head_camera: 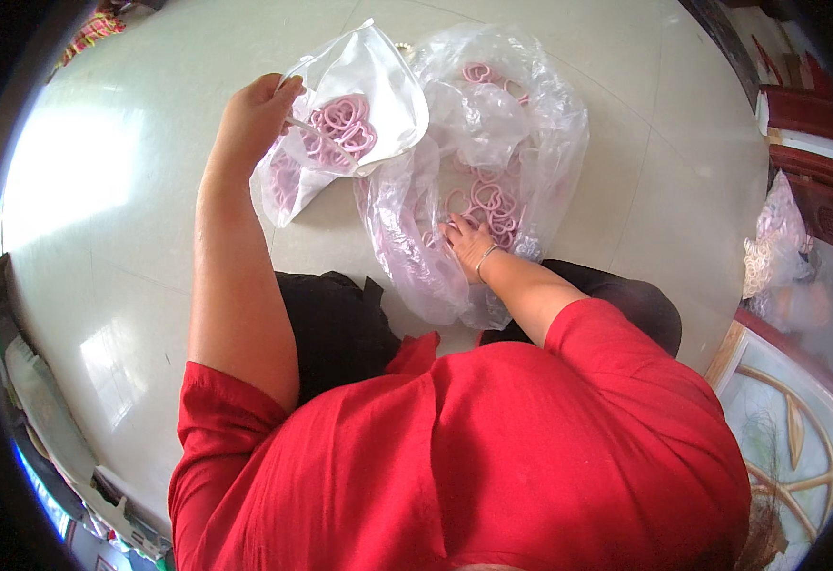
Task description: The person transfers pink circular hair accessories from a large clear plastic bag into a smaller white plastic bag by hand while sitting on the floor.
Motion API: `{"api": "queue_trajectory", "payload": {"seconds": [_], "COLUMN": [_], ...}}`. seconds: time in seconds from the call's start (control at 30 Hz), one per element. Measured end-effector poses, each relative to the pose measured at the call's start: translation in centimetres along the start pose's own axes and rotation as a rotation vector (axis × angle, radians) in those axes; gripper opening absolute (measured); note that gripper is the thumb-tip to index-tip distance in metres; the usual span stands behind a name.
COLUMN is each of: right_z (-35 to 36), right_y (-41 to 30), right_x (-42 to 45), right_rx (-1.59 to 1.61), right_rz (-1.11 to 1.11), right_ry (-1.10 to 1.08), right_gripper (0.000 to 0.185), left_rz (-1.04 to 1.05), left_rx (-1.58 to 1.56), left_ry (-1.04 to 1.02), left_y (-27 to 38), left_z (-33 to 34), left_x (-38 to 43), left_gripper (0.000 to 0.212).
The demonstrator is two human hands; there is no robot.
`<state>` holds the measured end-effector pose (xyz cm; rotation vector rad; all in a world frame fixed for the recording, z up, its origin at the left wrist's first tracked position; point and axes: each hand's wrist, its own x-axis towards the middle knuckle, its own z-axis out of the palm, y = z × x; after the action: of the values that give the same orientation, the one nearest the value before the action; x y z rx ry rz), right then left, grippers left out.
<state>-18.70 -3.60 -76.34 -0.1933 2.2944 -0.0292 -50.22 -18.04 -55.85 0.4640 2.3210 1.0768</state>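
Note:
My left hand (274,100) pinches the edge of a white and clear plastic bag (388,100), whose mouth stands open. Pink heart-shaped rings (341,125) lie inside it. My right hand (468,243), with a bracelet at the wrist, reaches into a large clear plastic bag (559,135) spread on the floor. Its fingers rest at a heap of the same pink rings (491,203); whether they grip any cannot be told. A few more pink rings (481,73) lie near the far end of this large bag.
Pale floor tiles (681,185) surround the bags. At the right are dark red wooden furniture (816,164), a clear bag of cream-coloured rings (759,268) and a framed panel (780,400). A checked cloth (95,32) lies at the far left. My black-clad knees flank the large bag.

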Motion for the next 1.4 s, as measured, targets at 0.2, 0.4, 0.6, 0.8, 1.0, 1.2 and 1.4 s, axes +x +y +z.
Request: {"api": "queue_trajectory", "payload": {"seconds": [0.2, 0.4, 0.6, 0.8, 1.0, 1.2, 1.4], "right_z": [-0.1, -0.6, -6.1, -14.4, -18.7, -22.8, -29.9], "right_y": [3.9, 7.2, 10.6, 12.3, 12.5, 11.5, 6.0], "right_x": [1.3, 2.5, 2.8, -1.5, -5.2, -6.2, -0.7], "right_rx": [0.229, 0.528, 0.772, 1.066, 1.313, 1.510, 1.294], "right_rz": [0.135, 0.261, 0.184, -0.051, -0.157, -0.220, -0.065], "right_ry": [0.148, 0.322, 0.081, 0.066, 0.144, 0.233, 0.324], "right_gripper": [0.041, 0.043, 0.049, 0.023, 0.025, 0.040, 0.039], "left_rz": [0.030, 0.034, 0.006, 0.004, 0.005, 0.030, 0.052], "left_rx": [0.021, -0.027, -0.063, -0.038, -0.028, -0.004, -0.021], "left_ry": [0.008, 0.000, 0.023, 0.031, -0.005, -0.026, -0.054], "left_y": [-0.1, -0.4, -0.8, -1.1, -1.0, -1.1, -0.8], "left_z": [0.1, 0.0, -0.9, -0.8, -0.8, -0.8, -0.9], "left_x": [0.1, 0.3, -0.1, 0.2, 0.5, 0.2, 0.1], "left_gripper": [0.034, 0.033, 0.031, 0.030, 0.031, 0.032, 0.033]}}
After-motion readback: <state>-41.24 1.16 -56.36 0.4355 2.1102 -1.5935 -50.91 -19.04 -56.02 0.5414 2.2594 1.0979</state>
